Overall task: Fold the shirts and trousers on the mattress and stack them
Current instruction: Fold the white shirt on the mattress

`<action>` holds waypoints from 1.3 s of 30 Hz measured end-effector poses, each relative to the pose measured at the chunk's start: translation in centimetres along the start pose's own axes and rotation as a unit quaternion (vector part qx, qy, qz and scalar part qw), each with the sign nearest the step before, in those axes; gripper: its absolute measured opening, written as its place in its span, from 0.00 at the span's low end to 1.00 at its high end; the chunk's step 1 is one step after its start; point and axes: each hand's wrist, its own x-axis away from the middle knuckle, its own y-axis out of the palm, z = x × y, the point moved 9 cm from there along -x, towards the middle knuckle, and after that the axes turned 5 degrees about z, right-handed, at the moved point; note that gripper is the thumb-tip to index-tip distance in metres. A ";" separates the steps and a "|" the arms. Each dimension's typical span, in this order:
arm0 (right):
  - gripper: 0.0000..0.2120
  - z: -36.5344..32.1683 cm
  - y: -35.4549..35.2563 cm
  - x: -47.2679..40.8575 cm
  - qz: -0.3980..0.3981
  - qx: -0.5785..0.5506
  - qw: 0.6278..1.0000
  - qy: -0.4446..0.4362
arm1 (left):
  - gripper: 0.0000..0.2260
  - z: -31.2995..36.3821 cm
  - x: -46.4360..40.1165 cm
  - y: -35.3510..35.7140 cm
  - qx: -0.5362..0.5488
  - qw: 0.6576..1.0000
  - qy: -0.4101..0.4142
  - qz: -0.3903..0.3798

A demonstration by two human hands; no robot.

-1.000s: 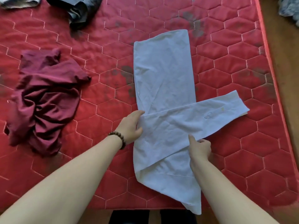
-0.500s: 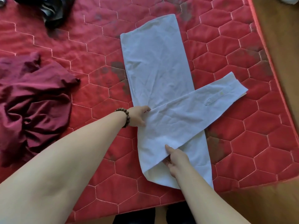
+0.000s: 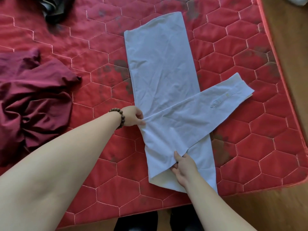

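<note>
A light blue shirt (image 3: 160, 67) lies folded into a long strip on the red quilted mattress (image 3: 250, 147). Its sleeve (image 3: 216, 100) crosses the strip and points right, cuff past the strip's edge. My left hand (image 3: 133, 118), with a bead bracelet on the wrist, pinches the shirt's left edge where the sleeve starts. My right hand (image 3: 183, 165) grips the fabric at the sleeve's lower edge near the shirt's bottom end. A crumpled maroon garment (image 3: 31, 100) lies at the left. A dark garment (image 3: 55, 9) sits at the top left, partly cut off.
The mattress's right edge (image 3: 273, 52) borders a wooden floor (image 3: 291, 39). Its near edge runs just past the shirt's bottom end. A pale object (image 3: 300, 0) shows at the top right corner. Dark stains mark the quilting.
My right hand has slid from the sleeve's lower edge down toward the shirt's near end. The left hand went from resting flat to pinching the edge. The view shifted.
</note>
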 end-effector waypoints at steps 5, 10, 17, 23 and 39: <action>0.11 0.8 0.1 -0.2 -0.047 0.018 0.997 0.064 | 0.12 0.9 1.1 1.5 0.214 0.976 -0.006 -0.050; 0.09 -1.3 -0.7 -1.0 -0.033 0.035 0.999 0.018 | 0.11 0.9 0.6 1.1 0.000 0.997 -0.073 0.035; 0.04 -4.8 -3.3 -1.2 0.018 0.088 0.996 0.025 | 0.10 6.0 7.0 0.3 -0.049 0.917 -0.040 0.393; 0.14 -13.4 -7.3 -3.1 0.185 0.171 0.953 -0.170 | 0.26 9.4 5.7 9.8 -0.129 0.970 0.043 0.201; 0.07 -27.0 -8.9 -8.1 0.141 0.130 0.959 -0.207 | 0.31 14.3 -1.0 13.4 -0.206 0.966 0.026 0.153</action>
